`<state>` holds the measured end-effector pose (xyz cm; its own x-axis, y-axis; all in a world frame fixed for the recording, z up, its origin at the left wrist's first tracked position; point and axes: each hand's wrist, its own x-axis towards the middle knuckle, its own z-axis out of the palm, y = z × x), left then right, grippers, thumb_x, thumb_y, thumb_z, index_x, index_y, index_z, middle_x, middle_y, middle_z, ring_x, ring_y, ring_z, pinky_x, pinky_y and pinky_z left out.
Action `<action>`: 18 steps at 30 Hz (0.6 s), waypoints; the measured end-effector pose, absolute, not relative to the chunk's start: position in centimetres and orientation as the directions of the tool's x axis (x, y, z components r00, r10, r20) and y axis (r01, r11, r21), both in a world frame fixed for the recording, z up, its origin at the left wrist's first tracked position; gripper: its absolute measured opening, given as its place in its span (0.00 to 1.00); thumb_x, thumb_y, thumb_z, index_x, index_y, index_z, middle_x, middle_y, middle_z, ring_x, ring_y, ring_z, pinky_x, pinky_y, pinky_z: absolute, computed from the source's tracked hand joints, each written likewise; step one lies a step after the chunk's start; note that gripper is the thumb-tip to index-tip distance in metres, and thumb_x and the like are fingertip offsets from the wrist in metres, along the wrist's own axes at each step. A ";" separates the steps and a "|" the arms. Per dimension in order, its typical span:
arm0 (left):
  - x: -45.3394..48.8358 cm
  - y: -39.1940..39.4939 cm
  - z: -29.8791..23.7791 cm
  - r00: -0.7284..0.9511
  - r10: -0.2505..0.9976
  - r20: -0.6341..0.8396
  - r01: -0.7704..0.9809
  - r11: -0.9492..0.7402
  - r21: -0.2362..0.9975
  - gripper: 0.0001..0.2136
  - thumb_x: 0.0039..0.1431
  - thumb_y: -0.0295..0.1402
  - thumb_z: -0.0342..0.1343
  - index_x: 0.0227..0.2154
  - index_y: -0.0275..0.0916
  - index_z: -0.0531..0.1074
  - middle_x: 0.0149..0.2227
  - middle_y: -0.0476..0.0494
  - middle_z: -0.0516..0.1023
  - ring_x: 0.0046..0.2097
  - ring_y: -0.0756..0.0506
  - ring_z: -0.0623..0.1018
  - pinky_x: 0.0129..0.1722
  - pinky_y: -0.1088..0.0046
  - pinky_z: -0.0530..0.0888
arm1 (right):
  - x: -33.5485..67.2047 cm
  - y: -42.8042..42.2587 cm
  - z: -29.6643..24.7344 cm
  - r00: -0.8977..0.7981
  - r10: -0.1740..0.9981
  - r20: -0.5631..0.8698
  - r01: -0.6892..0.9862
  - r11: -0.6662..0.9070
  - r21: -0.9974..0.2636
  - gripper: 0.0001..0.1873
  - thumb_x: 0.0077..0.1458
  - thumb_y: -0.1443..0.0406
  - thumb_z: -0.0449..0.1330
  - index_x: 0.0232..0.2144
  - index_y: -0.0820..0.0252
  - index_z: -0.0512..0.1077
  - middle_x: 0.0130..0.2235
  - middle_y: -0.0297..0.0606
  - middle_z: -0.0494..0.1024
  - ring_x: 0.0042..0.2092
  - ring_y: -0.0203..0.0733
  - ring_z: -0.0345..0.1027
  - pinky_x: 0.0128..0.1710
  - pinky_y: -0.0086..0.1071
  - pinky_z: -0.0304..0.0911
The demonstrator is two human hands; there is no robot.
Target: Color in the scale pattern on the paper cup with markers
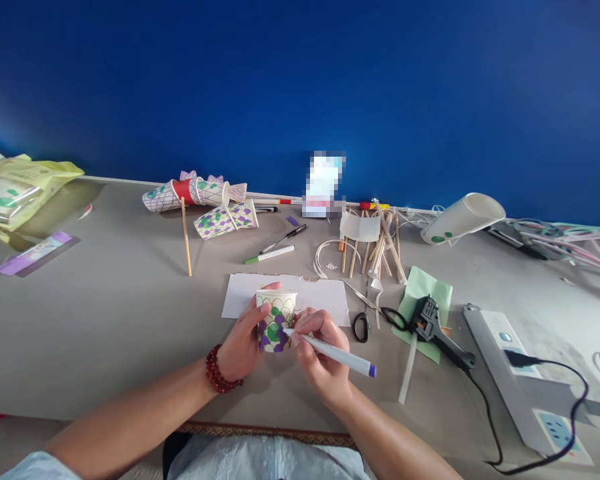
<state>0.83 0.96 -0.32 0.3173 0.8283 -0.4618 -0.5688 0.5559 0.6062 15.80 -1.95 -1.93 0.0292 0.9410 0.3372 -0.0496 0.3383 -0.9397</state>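
Upright near the table's front edge is a white paper cup [276,319] with a scale pattern in purple, green and yellow outlines. My left hand [241,333] is wrapped around its left side, with a red bead bracelet at the wrist. In my right hand [324,350] is a white marker [340,355] with a purple end, pinched like a pen. Its tip meets the right part of the cup's wall. Behind the cup lies a sheet of white paper [325,300], partly covered by the cup and my hands.
Behind are a fish made of cups [207,191], a decorated cup pair [225,220], a green marker [270,255] and wooden sticks [380,250]. Scissors [363,327], a glue gun [437,330] and a power strip [505,373] lie right. A cup stack [463,219] leans farther back.
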 end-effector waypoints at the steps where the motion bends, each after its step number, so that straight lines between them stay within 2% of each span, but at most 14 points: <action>1: 0.8 1.0 -0.3 0.315 0.830 -0.460 -0.570 0.554 0.607 0.37 0.56 0.44 0.69 0.67 0.42 0.65 0.43 0.41 0.85 0.45 0.40 0.84 0.44 0.66 0.78 | 15.8 -1.9 -1.9 0.035 0.942 0.335 -0.047 0.337 -0.941 0.09 0.66 0.60 0.59 0.33 0.53 0.67 0.27 0.31 0.68 0.30 0.40 0.63 0.32 0.35 0.61; 5: 0.8 1.0 -0.1 0.310 0.839 -0.446 -0.579 0.539 0.611 0.35 0.57 0.42 0.68 0.66 0.43 0.66 0.42 0.42 0.85 0.46 0.39 0.83 0.46 0.66 0.77 | 15.8 -1.8 -1.9 0.036 0.941 0.337 -0.027 0.338 -0.941 0.09 0.66 0.60 0.59 0.32 0.54 0.67 0.27 0.32 0.69 0.30 0.41 0.64 0.32 0.36 0.62; 10: 0.9 1.0 -0.5 0.323 0.837 -0.441 -0.587 0.543 0.600 0.35 0.57 0.43 0.68 0.67 0.43 0.65 0.44 0.41 0.85 0.46 0.39 0.84 0.44 0.66 0.78 | 15.7 -1.7 -1.8 0.096 0.937 0.337 -0.035 0.342 -0.939 0.08 0.66 0.64 0.59 0.32 0.54 0.68 0.26 0.31 0.69 0.29 0.39 0.63 0.33 0.36 0.63; 18: 1.0 1.0 -0.4 0.308 0.838 -0.450 -0.584 0.540 0.606 0.35 0.57 0.42 0.68 0.66 0.43 0.66 0.45 0.40 0.85 0.47 0.38 0.84 0.43 0.65 0.78 | 15.7 -1.6 -1.5 0.112 0.935 0.336 -0.016 0.340 -0.940 0.09 0.65 0.63 0.59 0.31 0.54 0.67 0.25 0.31 0.69 0.29 0.39 0.63 0.33 0.36 0.65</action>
<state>1.00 0.99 -0.39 0.3083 0.8383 -0.4496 -0.5841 0.5399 0.6061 15.68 -1.62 -1.54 0.1120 0.9351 0.3361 -0.0158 0.3399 -0.9403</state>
